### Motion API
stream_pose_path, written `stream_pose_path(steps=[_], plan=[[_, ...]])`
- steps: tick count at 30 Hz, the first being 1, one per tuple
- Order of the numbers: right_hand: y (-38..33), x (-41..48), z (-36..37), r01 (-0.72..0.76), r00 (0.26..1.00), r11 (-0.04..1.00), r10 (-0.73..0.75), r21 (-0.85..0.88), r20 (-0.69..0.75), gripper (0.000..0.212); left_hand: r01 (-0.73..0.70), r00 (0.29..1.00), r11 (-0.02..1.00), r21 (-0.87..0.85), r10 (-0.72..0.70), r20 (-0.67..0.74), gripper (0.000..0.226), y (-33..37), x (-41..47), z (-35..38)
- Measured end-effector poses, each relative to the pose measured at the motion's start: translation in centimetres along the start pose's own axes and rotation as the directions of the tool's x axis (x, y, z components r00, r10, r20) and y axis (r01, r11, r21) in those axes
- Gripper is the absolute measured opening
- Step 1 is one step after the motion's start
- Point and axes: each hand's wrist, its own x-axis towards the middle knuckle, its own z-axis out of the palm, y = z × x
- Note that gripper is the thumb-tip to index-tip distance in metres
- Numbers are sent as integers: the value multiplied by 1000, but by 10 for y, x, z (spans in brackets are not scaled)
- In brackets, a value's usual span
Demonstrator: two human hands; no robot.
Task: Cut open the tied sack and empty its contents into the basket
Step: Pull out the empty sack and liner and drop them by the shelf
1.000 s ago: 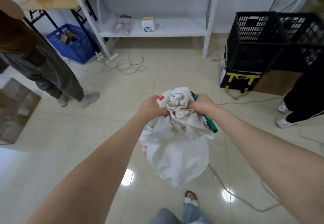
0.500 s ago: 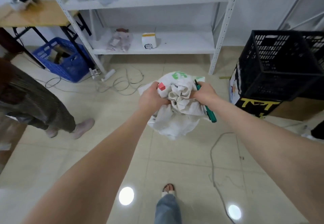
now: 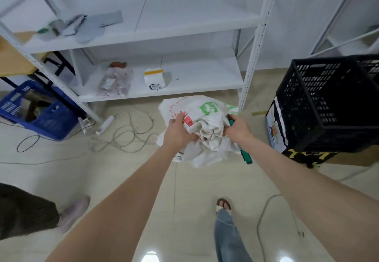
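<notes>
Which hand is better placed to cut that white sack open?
Probably the right hand: it grips the green-handled tool right beside the bunched top of the sack, while the left hand grips only the sack's cloth and can steady it.

White woven sack (image 3: 207,118) w/ green & red print hung mid-frame, off the floor. It was crumpled, its fabric bunched up btwn left hand (image 3: 178,130) & right hand (image 3: 238,128), both gripping it. Green-handled tool (image 3: 246,156) poked out below the right hand, along the sack's right side. Black lattice basket (image 3: 320,108) stood at right edge of frame, near the sack but apart.
</notes>
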Motion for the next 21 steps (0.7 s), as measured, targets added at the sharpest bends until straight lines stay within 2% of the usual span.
stream_pose_path(steps=[2,5,7,9,12,16,18,21], plan=[[-5,52,-4,-10,1000,1000,10,-17,-9,47,25,999,999,-32,-24,47,86,6,50,4],[-19,119,-12,-24,999,999,23,-43,-22,39,94,978,985,-143,-65,198,101,12,124,10],[-29,157,-15,-41,999,998,42,-48,19,44,127,968,986,-112,-98,232,88,17,167,9],[-41,194,-17,-62,996,998,64,-33,68,49,134,977,987,-93,-116,179,55,23,207,7],[-51,246,-16,-60,993,995,68,-84,98,57,145,985,973,-177,-125,119,33,32,259,9],[-53,317,-10,-180,959,972,207,-152,193,74,180,974,959,-218,-144,172,30,31,331,29],[-46,351,-3,-233,941,958,266,-165,212,74,203,960,953,-226,-149,237,32,24,368,41],[-32,399,9,-278,942,957,288,-79,171,66,244,939,935,-257,-162,302,40,14,421,62]])
